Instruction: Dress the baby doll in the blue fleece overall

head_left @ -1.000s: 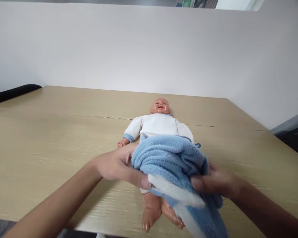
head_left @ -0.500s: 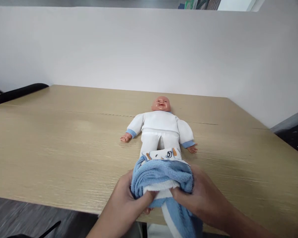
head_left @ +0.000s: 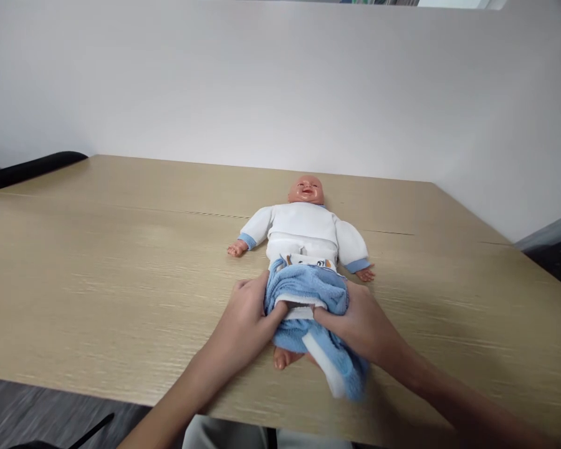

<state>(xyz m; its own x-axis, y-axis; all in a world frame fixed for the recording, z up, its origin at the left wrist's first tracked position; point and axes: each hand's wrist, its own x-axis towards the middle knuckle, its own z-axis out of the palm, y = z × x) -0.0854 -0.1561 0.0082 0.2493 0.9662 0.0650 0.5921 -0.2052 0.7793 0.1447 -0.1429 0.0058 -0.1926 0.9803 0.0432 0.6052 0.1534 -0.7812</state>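
Observation:
A baby doll [head_left: 303, 221] lies on its back on the wooden table, head away from me and arms spread. Its body is white cloth with light-blue cuffs. Over its legs, my hands bunch up a blue terry garment [head_left: 311, 280] with white trim and an embroidered animal face. My left hand [head_left: 249, 308] grips the garment's left side, its thumb inside the white-edged opening. On the other side, my right hand [head_left: 359, 318] holds it the same way. One blue-and-white part of it dangles toward me. A doll foot [head_left: 284, 357] shows below the cloth; the legs are mostly hidden.
The wooden table [head_left: 121, 262] stretches out on both sides, its front edge close to my lap. A white partition [head_left: 262, 87] rises behind it. Black chair parts show at the left [head_left: 32, 169] and right [head_left: 556, 255] edges.
Both hands have moved the bunched garment away from me, up toward the doll's waist. More of the doll's foot shows below it. The view has tilted slightly downward.

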